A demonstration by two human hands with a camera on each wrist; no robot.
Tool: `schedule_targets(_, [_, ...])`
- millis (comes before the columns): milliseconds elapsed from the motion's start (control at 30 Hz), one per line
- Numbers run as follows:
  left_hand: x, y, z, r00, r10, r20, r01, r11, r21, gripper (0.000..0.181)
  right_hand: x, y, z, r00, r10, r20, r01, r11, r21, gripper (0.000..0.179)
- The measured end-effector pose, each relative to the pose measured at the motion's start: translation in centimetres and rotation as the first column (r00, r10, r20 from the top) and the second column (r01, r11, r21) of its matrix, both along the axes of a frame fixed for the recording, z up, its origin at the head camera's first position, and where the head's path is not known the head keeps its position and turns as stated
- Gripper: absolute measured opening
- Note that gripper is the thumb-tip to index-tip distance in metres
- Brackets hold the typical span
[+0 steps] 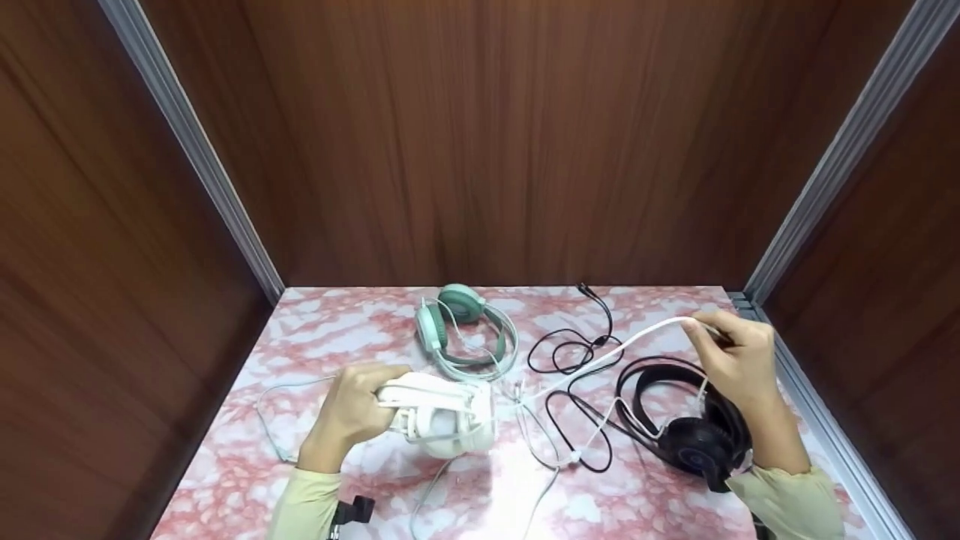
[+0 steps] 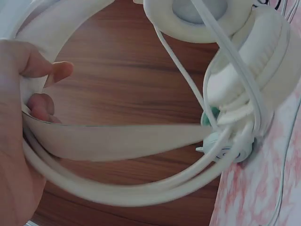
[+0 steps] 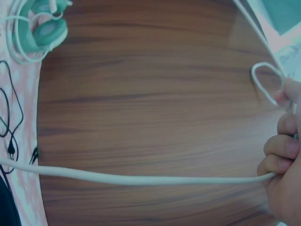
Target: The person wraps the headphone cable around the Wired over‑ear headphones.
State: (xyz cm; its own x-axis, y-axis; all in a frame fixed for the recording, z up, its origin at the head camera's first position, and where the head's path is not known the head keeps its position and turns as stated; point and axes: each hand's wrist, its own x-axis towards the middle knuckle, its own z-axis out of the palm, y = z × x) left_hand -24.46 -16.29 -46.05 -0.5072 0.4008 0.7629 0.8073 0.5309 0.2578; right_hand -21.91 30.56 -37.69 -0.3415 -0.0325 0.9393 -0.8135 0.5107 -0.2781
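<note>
My left hand [image 1: 360, 401] grips a pair of white headphones [image 1: 442, 420] by the headband, above the front middle of the table. In the left wrist view the fingers wrap the headband [image 2: 117, 141], and the ear cups [image 2: 254, 61] hang on the far side. Out to the right, my right hand [image 1: 739, 352] holds a white cable [image 1: 637, 335] with curled fingers, raised above a pair of black headphones [image 1: 694, 442]. The right wrist view shows the cable [image 3: 141, 180] stretching from that fist toward the table, with a small loop at the thumb.
Green headphones [image 1: 431, 328] lie at the back middle of the pink marbled table [image 1: 330, 315]. A tangled black cable [image 1: 566, 367] spreads right of them. Thin pale cables [image 1: 270, 427] cross the table. Brown wooden panels [image 1: 480, 150] enclose the back and sides.
</note>
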Motion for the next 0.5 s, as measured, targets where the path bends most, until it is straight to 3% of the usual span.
schedule_targets(167, [0.7, 0.2, -0.5, 0.987, -0.048, 0.15, 0.045, 0.999, 0.024, 0.032, -0.8, -0.3, -0.2, 1.0, 0.022, 0.009, -0.021, 1.0, -0.013, 0.012])
schedule_targets(267, [0.8, 0.2, -0.6, 0.963, -0.154, 0.223, 0.127, 0.983, 0.132, 0.036, -1.4, -0.3, -0.2, 1.0, 0.009, 0.022, -0.009, 0.999, -0.035, 0.01])
schedule_targets(367, [0.8, 0.4, -0.8, 0.909, -0.308, 0.282, 0.225, 0.93, 0.29, 0.036, -2.0, -0.1, -0.4, 0.998, -0.01, 0.065, 0.015, 0.997, -0.076, 0.008])
schedule_targets(500, [1.0, 0.4, -1.8, 0.792, -0.485, 0.372, 0.292, 0.835, 0.467, 0.027, -2.3, 0.0, -1.4, 0.989, -0.01, 0.148, 0.027, 0.993, -0.114, 0.008])
